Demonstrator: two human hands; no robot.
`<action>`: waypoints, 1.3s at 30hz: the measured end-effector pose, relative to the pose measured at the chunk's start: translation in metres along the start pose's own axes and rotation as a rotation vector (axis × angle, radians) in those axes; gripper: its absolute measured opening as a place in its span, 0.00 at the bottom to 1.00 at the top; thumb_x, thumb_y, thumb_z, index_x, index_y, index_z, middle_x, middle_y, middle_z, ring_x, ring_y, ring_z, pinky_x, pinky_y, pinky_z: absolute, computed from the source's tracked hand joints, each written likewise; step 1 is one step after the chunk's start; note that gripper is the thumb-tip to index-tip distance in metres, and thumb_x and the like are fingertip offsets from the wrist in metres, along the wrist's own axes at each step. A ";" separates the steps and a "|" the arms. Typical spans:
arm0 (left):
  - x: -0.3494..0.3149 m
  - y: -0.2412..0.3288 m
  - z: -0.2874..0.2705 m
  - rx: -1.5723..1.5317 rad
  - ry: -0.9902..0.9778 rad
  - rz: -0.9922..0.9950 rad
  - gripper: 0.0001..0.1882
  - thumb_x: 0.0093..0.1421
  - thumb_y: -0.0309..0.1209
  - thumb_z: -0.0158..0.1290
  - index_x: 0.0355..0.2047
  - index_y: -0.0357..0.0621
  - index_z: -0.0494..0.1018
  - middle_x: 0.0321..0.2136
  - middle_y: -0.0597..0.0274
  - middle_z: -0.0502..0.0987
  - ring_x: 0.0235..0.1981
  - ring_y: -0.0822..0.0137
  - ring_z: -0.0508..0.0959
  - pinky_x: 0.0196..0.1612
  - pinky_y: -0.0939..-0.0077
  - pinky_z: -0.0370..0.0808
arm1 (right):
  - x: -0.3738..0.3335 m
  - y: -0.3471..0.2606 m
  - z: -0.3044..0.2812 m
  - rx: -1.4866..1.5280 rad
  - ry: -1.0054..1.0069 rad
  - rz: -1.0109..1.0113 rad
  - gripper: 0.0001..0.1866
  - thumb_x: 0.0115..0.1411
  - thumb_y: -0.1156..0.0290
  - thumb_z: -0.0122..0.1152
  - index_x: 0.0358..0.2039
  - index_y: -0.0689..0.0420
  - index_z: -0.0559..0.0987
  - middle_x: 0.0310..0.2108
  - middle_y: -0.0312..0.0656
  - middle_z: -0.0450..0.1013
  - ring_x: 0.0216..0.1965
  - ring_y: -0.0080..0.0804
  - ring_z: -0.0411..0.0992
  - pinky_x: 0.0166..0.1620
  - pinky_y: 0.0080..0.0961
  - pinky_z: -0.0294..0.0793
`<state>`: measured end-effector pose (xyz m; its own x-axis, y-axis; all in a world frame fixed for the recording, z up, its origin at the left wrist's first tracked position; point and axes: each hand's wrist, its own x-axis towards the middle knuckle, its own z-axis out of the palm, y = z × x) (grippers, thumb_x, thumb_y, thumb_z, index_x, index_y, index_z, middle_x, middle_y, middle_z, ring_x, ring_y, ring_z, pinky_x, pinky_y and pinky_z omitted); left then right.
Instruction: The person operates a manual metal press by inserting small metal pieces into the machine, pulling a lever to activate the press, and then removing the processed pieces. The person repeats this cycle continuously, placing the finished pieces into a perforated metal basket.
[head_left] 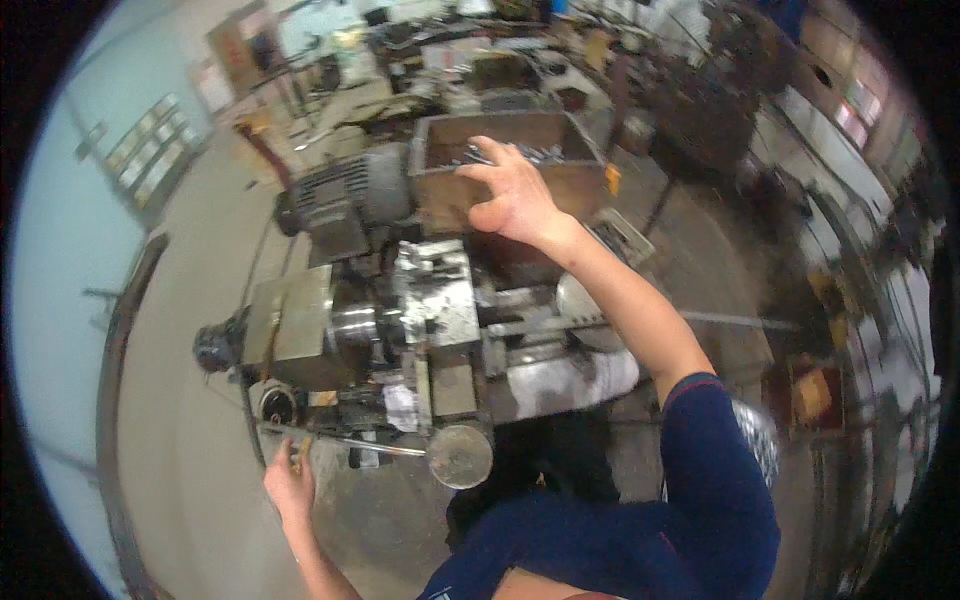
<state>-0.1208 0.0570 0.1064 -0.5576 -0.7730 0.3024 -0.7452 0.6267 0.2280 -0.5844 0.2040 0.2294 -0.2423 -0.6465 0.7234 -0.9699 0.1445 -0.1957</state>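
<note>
My right hand (515,200) is stretched out at the near edge of a wooden box (450,190). Its fingers are apart and nothing shows in them. Small metal parts (545,155) lie inside the box, partly hidden by the hand. Low on the left, my left hand (290,490) is closed at the fingertips around something small and yellowish, too blurred to name. Just above those fingertips runs a thin metal rod (370,445), ending by a round disc (460,457). Between my hands stands a lathe-like machine with a boxy housing (290,325) and a shiny cylinder (355,325).
A finned motor (355,195) sits left of the box. White cloth (570,385) covers part of the machine's right side. Cluttered benches (500,70) stand at the back, and a large dark machine (710,100) at the far right. Floor (190,450) shows on the left.
</note>
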 end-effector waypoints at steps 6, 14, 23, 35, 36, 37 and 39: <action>0.018 0.073 0.055 -0.120 -0.255 0.447 0.16 0.52 0.28 0.52 0.42 0.37 0.70 0.23 0.55 0.76 0.23 0.68 0.75 0.30 0.72 0.70 | -0.150 0.045 -0.087 0.038 -0.121 0.236 0.21 0.34 0.70 0.56 0.33 0.63 0.77 0.48 0.44 0.67 0.47 0.43 0.64 0.50 0.33 0.64; 0.020 0.049 0.141 -0.434 -0.511 0.128 0.16 0.53 0.29 0.53 0.40 0.31 0.71 0.30 0.53 0.77 0.27 0.67 0.75 0.34 0.74 0.70 | -0.477 0.052 -0.242 -0.536 -0.631 1.432 0.18 0.36 0.68 0.55 0.31 0.55 0.79 0.32 0.50 0.74 0.36 0.45 0.72 0.42 0.34 0.72; 0.018 0.077 0.120 -0.437 -0.490 0.138 0.12 0.55 0.28 0.50 0.38 0.33 0.71 0.23 0.61 0.75 0.22 0.75 0.72 0.26 0.79 0.69 | -0.545 0.015 -0.189 -0.626 -1.250 1.314 0.18 0.46 0.65 0.51 0.36 0.60 0.77 0.43 0.51 0.69 0.46 0.44 0.68 0.48 0.33 0.67; 0.015 0.063 0.129 -0.309 -0.380 0.091 0.15 0.54 0.34 0.50 0.38 0.37 0.74 0.32 0.50 0.77 0.35 0.56 0.77 0.39 0.68 0.70 | -0.526 0.019 -0.171 -0.753 -1.379 1.335 0.19 0.49 0.62 0.51 0.40 0.56 0.77 0.43 0.47 0.70 0.45 0.47 0.68 0.48 0.34 0.66; 0.014 0.064 0.128 -0.296 -0.359 0.112 0.15 0.54 0.35 0.50 0.38 0.38 0.74 0.32 0.50 0.77 0.34 0.57 0.77 0.39 0.69 0.70 | -0.534 0.023 -0.169 -0.740 -1.368 1.352 0.20 0.48 0.62 0.51 0.40 0.56 0.77 0.43 0.47 0.71 0.45 0.47 0.68 0.48 0.34 0.67; 0.014 0.064 0.127 -0.284 -0.337 0.133 0.15 0.54 0.35 0.51 0.38 0.38 0.74 0.31 0.50 0.77 0.33 0.58 0.77 0.38 0.69 0.70 | -0.542 0.029 -0.165 -0.727 -1.358 1.368 0.20 0.48 0.62 0.51 0.40 0.57 0.77 0.43 0.46 0.71 0.44 0.47 0.68 0.47 0.34 0.67; 0.012 0.077 0.122 -0.275 -0.317 0.125 0.15 0.54 0.36 0.51 0.37 0.38 0.74 0.31 0.51 0.77 0.32 0.59 0.78 0.37 0.70 0.71 | -0.539 0.037 -0.163 -0.649 -1.335 1.477 0.20 0.48 0.61 0.52 0.39 0.58 0.77 0.43 0.47 0.71 0.47 0.43 0.67 0.48 0.34 0.66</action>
<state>-0.2295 0.0842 0.0144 -0.7539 -0.6548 0.0544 -0.5636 0.6870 0.4586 -0.4931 0.6802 -0.0601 -0.7890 0.1925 -0.5834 -0.0512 0.9257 0.3747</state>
